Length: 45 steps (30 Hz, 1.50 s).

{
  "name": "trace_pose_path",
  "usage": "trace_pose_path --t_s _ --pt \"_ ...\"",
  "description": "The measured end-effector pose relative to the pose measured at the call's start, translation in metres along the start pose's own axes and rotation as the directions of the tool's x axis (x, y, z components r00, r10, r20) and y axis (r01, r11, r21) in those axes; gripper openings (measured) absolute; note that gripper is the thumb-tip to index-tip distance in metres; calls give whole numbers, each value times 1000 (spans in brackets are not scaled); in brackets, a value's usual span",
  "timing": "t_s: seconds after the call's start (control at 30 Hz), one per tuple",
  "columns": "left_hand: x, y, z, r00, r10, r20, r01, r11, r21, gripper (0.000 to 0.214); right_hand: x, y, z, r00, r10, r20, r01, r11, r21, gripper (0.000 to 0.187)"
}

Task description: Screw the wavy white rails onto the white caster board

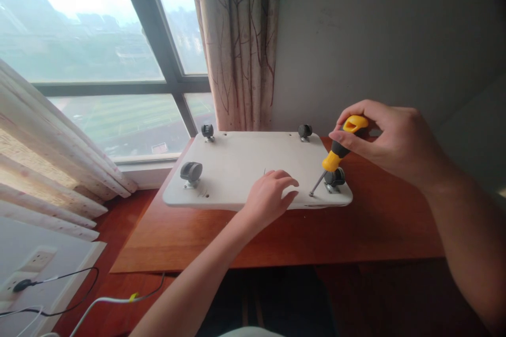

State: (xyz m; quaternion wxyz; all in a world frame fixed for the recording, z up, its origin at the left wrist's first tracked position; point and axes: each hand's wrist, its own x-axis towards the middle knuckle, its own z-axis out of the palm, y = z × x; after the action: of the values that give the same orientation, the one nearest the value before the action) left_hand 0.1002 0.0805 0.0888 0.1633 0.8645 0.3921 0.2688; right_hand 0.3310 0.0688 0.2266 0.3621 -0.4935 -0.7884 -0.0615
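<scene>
The head-worn camera looks forward and down from the near side of the reddish-brown wooden tabletop, near the white, round-cornered flat board, facing the beige, branch-patterned fabric curtain.

The screwdriver is yellow and black. The board is white, its wheels look black, maybe dark grey. The table is red-brown. Brown branches cover the pale curtain.

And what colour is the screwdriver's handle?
The screwdriver's handle is yellow and black, seen best in the head view.
</scene>
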Motion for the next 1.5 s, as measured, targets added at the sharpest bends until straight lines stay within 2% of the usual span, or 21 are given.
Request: trace_pose_path --t_s 0.2,0.4,0.57,0.7,0.8,0.9,0.97,1.03,1.1,1.2,1.27,1.4,1.43,1.5 --pt "-37 -16 -28 982 -45 -186 34 997 -63 17 1 -2 2 1000 -28 1 28 1000 4 38" --pt "-86 -37 -52 926 -152 -346 117 986 -120 19 -1 2 9 998 -54 18 54 998 -14 34" --pt "-124 -56 -57 842 -222 -491 207 975 -87 16 2 2 13 996 -88 22 89 995 -50 32" --pt "-148 -69 -50 787 -193 -586 219 975 -27 17 3 0 12 994 -40 103 45 998 -47 23" --pt "-161 -75 -41 781 -141 -608 185 983 10 24 3 -3 5 981 -33 189 24 998 51 19" --pt "-168 -79 -31 785 -101 -611 157 987 39 31 3 -4 -1 960 -41 275 -2 988 154 24" --pt "-170 -80 -25 793 -97 -602 150 988 39 34 2 -3 -1 957 -24 288 -24 987 160 27" --pt "-171 -81 -20 799 -108 -591 162 986 38 36 2 -2 2 970 -13 242 -4 998 70 30" --pt "-171 -82 -16 803 -119 -584 184 981 54 39 2 -2 7 987 -13 157 27 996 -87 35" --pt "-170 -84 -13 812 -100 -576 188 978 95 43 2 -2 11 995 19 97 3 974 -226 38" --pt "-170 -86 -13 812 -79 -579 175 978 111 45 3 -3 9 986 37 161 -13 989 -146 36" --pt "-171 -88 -12 812 -67 -579 163 980 114 49 3 -4 -1 945 0 327 -52 987 150 35" --pt "-172 -88 -12 813 -68 -578 161 981 111 50 2 -4 -2 944 7 329 -61 986 155 36" --pt "-172 -89 -12 813 -72 -578 161 982 104 51 2 -4 -1 961 27 275 -42 998 48 38"
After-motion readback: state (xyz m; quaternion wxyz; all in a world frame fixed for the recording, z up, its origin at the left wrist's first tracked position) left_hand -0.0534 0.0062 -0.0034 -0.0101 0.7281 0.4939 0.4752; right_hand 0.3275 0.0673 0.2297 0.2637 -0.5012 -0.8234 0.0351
